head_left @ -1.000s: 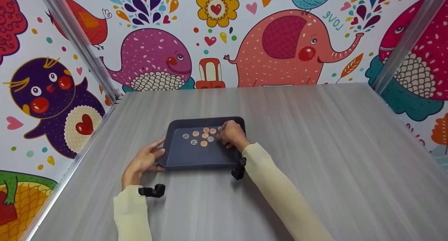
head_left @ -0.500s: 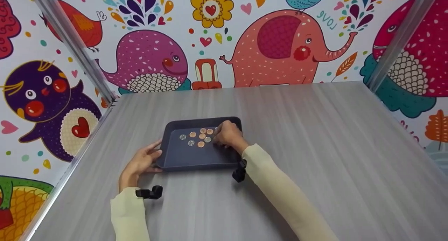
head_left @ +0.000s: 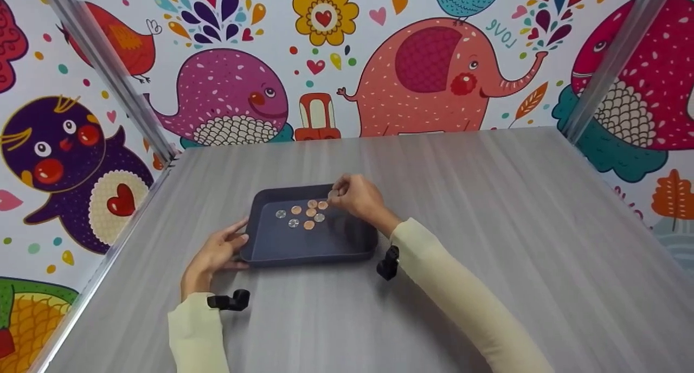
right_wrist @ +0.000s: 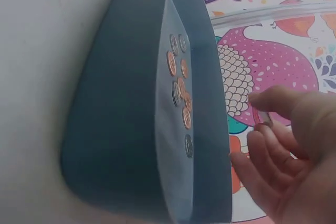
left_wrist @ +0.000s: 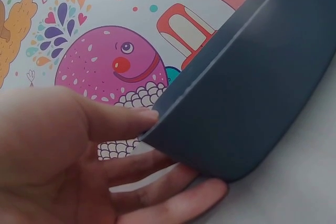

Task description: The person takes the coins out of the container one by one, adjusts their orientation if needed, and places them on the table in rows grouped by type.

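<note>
My right hand point(head_left: 358, 197) is raised over the far right part of a dark blue-grey tray point(head_left: 303, 249). Its thumb and index finger pinch a silver-coloured coin point(right_wrist: 265, 117) on edge; the other fingers are bent loosely. Several copper-coloured coins point(head_left: 296, 210) and silver-coloured coins point(head_left: 281, 214) lie flat in the tray, mostly toward its far side, some overlapping. At the tray's left end, my left hand point(head_left: 216, 251) touches the outer wall with spread, fairly straight fingers. In the left wrist view the thumb meets the rim, while fingertips point(left_wrist: 212, 188) rest by the bottom corner.
The tray stands on a grey wood-grain table point(head_left: 461, 226). Behind and beside the table are walls with printed cartoon animals, and metal posts point(head_left: 607, 58) rise at its far corners. A small black camera point(head_left: 388, 263) sits on each wrist.
My right hand has risen from the tray floor, moving up and slightly away with a coin between the fingertips. My left hand keeps its place at the tray's end.
</note>
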Available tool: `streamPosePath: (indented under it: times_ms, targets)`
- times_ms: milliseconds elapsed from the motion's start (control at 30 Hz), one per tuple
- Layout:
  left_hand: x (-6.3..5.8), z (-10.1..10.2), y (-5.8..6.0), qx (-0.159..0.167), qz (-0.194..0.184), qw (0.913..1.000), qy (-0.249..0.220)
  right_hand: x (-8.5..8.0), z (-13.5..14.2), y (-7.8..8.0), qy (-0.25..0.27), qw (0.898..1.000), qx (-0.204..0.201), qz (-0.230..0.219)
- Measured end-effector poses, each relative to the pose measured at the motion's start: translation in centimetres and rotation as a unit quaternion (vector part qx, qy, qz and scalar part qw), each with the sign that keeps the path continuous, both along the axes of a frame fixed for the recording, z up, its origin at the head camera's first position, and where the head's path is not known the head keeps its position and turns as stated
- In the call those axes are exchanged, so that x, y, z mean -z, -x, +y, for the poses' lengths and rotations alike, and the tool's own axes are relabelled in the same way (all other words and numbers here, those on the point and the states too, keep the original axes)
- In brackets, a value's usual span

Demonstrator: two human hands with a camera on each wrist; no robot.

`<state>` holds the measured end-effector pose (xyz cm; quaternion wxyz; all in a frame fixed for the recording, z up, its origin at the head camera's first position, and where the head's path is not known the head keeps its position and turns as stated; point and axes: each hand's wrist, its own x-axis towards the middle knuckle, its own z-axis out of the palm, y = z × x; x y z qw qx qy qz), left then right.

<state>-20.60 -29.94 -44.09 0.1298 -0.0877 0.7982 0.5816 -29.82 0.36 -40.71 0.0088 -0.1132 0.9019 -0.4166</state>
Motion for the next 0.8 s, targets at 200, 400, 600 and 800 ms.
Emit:
streamPosePath:
  times_ms: [200, 400, 600, 800]
  targets:
    - [-0.1, 0.0, -0.2, 0.004, 0.001, 0.9998, 0.019, -0.4, 1.6, 0.0, 0.033, 0.999, 0.007, 0.026]
    - [0.0, 0.2, -0.2, 0.000, 0.003, 1.0000, 0.006, -0.3, 4.1, 0.5, 0.073, 0.997, 0.025, 0.029]
    - [0.1, 0.2, -0.1, 0.001, 0.000, 1.0000, 0.002, 0.1, 7.4, 1.4, 0.093, 0.994, 0.037, 0.035]
    - [-0.1, 0.0, -0.1, 0.002, 0.004, 1.0000, 0.002, 0.5, 10.4, 2.6, 0.109, 0.992, 0.050, 0.041]
